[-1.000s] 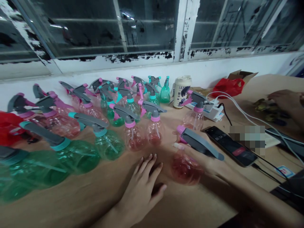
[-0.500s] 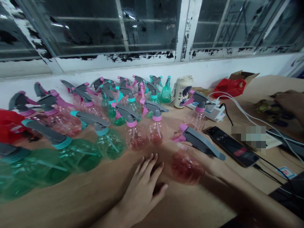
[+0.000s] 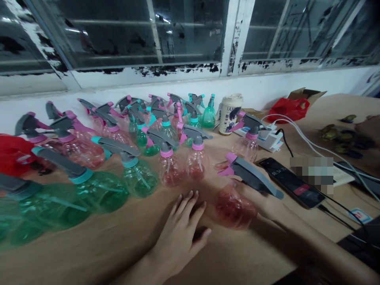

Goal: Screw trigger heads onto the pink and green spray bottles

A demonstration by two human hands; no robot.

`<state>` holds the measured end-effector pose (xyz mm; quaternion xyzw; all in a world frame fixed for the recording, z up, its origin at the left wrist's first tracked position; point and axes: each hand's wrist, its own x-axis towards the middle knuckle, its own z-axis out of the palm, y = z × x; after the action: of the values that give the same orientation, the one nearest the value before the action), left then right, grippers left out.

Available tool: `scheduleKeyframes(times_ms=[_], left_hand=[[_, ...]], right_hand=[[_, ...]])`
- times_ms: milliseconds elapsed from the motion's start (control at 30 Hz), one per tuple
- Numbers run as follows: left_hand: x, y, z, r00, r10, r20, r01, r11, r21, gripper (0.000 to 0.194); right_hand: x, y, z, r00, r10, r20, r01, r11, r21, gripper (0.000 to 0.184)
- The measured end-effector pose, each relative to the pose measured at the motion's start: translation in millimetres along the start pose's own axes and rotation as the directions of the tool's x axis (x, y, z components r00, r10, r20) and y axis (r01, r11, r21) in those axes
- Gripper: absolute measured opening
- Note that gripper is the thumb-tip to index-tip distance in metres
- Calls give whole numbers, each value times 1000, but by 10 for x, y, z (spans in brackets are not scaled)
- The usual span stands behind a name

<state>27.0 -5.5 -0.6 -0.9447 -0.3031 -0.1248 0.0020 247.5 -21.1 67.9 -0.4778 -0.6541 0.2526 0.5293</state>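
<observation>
My left hand lies palm down on the table, fingers stretched out and holding nothing. To its right, my right hand is wrapped round the neck of a red spray bottle. This bottle has a grey and pink spray head that hides part of the hand. Just beyond my left hand stand two clear pink spray bottles side by side. A green spray bottle with a turquoise collar is to their left, and larger-looking green bottles follow towards the left edge.
Several more pink and green spray bottles crowd along the wall. A paper cup, a power strip, cables and a phone lie to the right. Red bags sit at both sides. Another person's hand is near small dark pieces.
The view has shifted slightly. My hands stay in nearly the same places, the right one still round the red spray bottle. The other person's hand has moved a little to the right.
</observation>
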Motion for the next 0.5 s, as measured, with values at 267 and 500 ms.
scheduleKeyframes(times_ms=[267, 500], left_hand=[[12, 3, -10, 1000, -5, -2, 5, 1000, -3, 50], [-2, 10, -7, 1000, -3, -10, 3, 1000, 3, 50]], right_hand=[[-7, 34, 2, 1000, -4, -18, 4, 1000, -6, 14], [0, 18, -7, 1000, 5, -10, -5, 1000, 11, 19]])
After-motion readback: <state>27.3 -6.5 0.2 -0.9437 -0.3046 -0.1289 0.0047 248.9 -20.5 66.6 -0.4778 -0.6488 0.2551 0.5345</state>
